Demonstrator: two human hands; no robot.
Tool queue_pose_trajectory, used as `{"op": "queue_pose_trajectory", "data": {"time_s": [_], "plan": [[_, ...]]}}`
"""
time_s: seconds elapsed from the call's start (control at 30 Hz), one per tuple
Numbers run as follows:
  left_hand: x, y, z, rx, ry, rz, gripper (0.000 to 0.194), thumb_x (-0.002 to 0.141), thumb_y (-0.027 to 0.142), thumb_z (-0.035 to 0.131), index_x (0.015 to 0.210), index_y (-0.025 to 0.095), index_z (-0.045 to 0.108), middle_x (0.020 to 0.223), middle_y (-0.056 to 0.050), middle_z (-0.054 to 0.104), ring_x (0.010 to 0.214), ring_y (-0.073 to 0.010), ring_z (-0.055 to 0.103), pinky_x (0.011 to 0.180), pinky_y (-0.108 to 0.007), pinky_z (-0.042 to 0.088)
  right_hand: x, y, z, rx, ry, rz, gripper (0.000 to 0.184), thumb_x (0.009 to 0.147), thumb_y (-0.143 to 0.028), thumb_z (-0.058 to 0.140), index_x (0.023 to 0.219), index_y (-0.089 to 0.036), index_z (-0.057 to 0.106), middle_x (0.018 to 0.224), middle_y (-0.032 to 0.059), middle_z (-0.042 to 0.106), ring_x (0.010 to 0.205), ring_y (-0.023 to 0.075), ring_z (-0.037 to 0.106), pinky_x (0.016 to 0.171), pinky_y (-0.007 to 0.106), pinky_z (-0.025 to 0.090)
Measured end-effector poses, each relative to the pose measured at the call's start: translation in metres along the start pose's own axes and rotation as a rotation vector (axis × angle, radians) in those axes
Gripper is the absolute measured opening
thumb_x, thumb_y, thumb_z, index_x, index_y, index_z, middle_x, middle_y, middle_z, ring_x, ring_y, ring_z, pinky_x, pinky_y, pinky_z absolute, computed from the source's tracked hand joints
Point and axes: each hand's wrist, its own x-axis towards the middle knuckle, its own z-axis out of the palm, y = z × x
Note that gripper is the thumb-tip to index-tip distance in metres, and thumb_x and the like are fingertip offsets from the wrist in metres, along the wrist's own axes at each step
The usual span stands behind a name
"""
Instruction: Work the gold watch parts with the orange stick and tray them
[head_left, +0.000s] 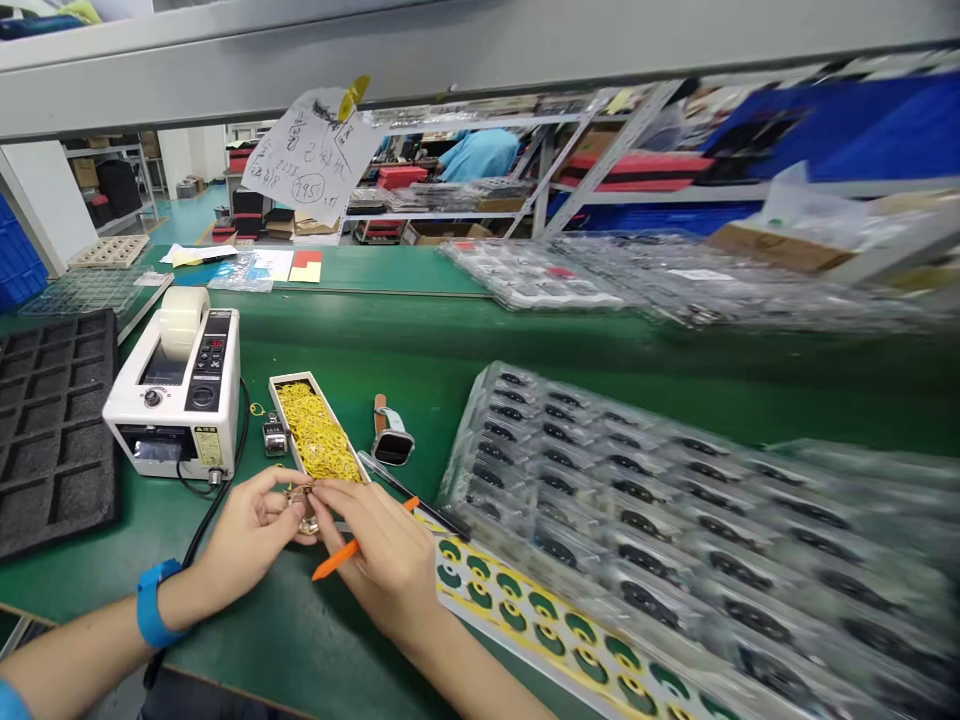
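Both of my hands meet at the front end of a narrow white box (292,378) filled with yellow loop-like pieces (315,430). Between thumb and fingers, my left hand (244,530) grips a small shiny gold-and-silver metal part (307,520). My right hand (390,555) has its fingertips pinched on the same part, which the fingers partly cover. An orange pointed stick (337,562) is also tucked in my right hand, its tip sticking out towards the lower left. Under my right hand lies a sheet of green-and-yellow stickers (547,635).
A white tape dispenser (184,390) and a black foam tray (64,430) stand left. Beyond my hands are a tally counter (275,437), a smartwatch (392,445) and a slim metal tool (409,492). Clear plastic trays (600,480) with dark parts cover the right. A shelf beam (450,60) crosses overhead.
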Motion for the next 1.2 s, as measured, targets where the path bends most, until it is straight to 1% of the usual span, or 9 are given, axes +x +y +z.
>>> {"op": "queue_pose_trajectory", "data": {"time_s": [0.23, 0.37, 0.63, 0.83, 0.93, 1.0, 1.07, 1.13, 1.2], "plan": [[-0.002, 0.001, 0.003, 0.001, 0.019, -0.001, 0.057, 0.062, 0.051, 0.076, 0.100, 0.011, 0.062, 0.062, 0.002, 0.066, 0.063, -0.0099, 0.065, 0.071, -0.023, 0.056, 0.001, 0.006, -0.001, -0.029, -0.014, -0.136, 0.009, 0.086, -0.007, 0.056, 0.092, -0.012, 0.059, 0.082, 0.0101, 0.072, 0.068, 0.0192, 0.063, 0.059, 0.030, 0.049], [-0.002, 0.000, 0.002, 0.013, 0.032, -0.003, 0.052, 0.064, 0.046, 0.077, 0.099, 0.010, 0.061, 0.062, 0.002, 0.066, 0.062, -0.0094, 0.065, 0.071, -0.023, 0.056, 0.001, 0.007, -0.003, -0.037, -0.031, -0.153, 0.009, 0.087, -0.008, 0.055, 0.093, -0.013, 0.060, 0.084, 0.0099, 0.072, 0.068, 0.0189, 0.062, 0.058, 0.030, 0.048], [-0.005, -0.003, 0.003, 0.085, 0.042, 0.045, 0.041, 0.071, 0.035, 0.071, 0.100, 0.010, 0.058, 0.059, 0.003, 0.063, 0.061, -0.0102, 0.062, 0.069, -0.024, 0.055, -0.001, 0.000, 0.002, -0.061, 0.002, -0.067, 0.012, 0.085, -0.006, 0.057, 0.093, -0.014, 0.059, 0.082, 0.0098, 0.071, 0.069, 0.0189, 0.061, 0.061, 0.029, 0.049], [-0.001, -0.001, 0.001, 0.034, 0.019, 0.036, 0.042, 0.070, 0.038, 0.074, 0.097, 0.012, 0.055, 0.062, 0.002, 0.066, 0.061, -0.0090, 0.063, 0.066, -0.021, 0.053, 0.001, -0.001, -0.002, 0.036, -0.023, 0.021, 0.014, 0.086, -0.007, 0.055, 0.095, -0.017, 0.053, 0.084, 0.0083, 0.067, 0.073, 0.0180, 0.061, 0.062, 0.028, 0.049], [0.002, 0.001, -0.003, -0.023, -0.004, 0.004, 0.043, 0.066, 0.044, 0.077, 0.082, 0.014, 0.051, 0.060, 0.003, 0.066, 0.059, -0.0090, 0.064, 0.063, -0.020, 0.052, 0.006, 0.005, -0.011, 0.177, -0.035, 0.172, 0.008, 0.090, -0.018, 0.052, 0.097, -0.019, 0.049, 0.084, 0.0056, 0.061, 0.057, 0.0125, 0.052, 0.050, 0.025, 0.044], [0.004, 0.002, -0.005, -0.038, -0.014, -0.029, 0.045, 0.064, 0.046, 0.077, 0.076, 0.015, 0.047, 0.059, 0.002, 0.066, 0.060, -0.0115, 0.066, 0.060, -0.020, 0.051, 0.009, 0.010, -0.018, 0.256, -0.093, 0.295, 0.004, 0.093, -0.022, 0.046, 0.093, -0.020, 0.050, 0.077, 0.0014, 0.056, 0.049, 0.0104, 0.043, 0.047, 0.024, 0.040], [0.004, 0.004, -0.006, -0.044, -0.018, -0.059, 0.045, 0.062, 0.045, 0.079, 0.075, 0.015, 0.047, 0.062, 0.001, 0.066, 0.062, -0.0147, 0.068, 0.058, -0.020, 0.051, 0.011, 0.015, -0.021, 0.348, -0.230, 0.341, 0.010, 0.094, -0.022, 0.044, 0.089, -0.021, 0.052, 0.073, -0.0003, 0.054, 0.050, 0.0106, 0.045, 0.049, 0.023, 0.041], [0.004, 0.007, -0.006, -0.032, -0.021, -0.078, 0.042, 0.060, 0.039, 0.080, 0.075, 0.014, 0.049, 0.062, 0.002, 0.065, 0.059, -0.0150, 0.068, 0.055, -0.020, 0.051, 0.011, 0.018, -0.022, 0.449, -0.374, 0.308, 0.010, 0.094, -0.021, 0.045, 0.091, -0.021, 0.055, 0.078, 0.0009, 0.059, 0.058, 0.0118, 0.052, 0.054, 0.023, 0.044], [0.003, 0.010, -0.006, -0.001, -0.028, -0.077, 0.035, 0.061, 0.033, 0.079, 0.074, 0.013, 0.052, 0.060, 0.002, 0.063, 0.053, -0.0128, 0.066, 0.053, -0.019, 0.050, 0.011, 0.017, -0.020, 0.519, -0.436, 0.257, 0.010, 0.094, -0.020, 0.046, 0.094, -0.021, 0.056, 0.082, 0.0025, 0.062, 0.066, 0.0135, 0.058, 0.060, 0.024, 0.046]]}}
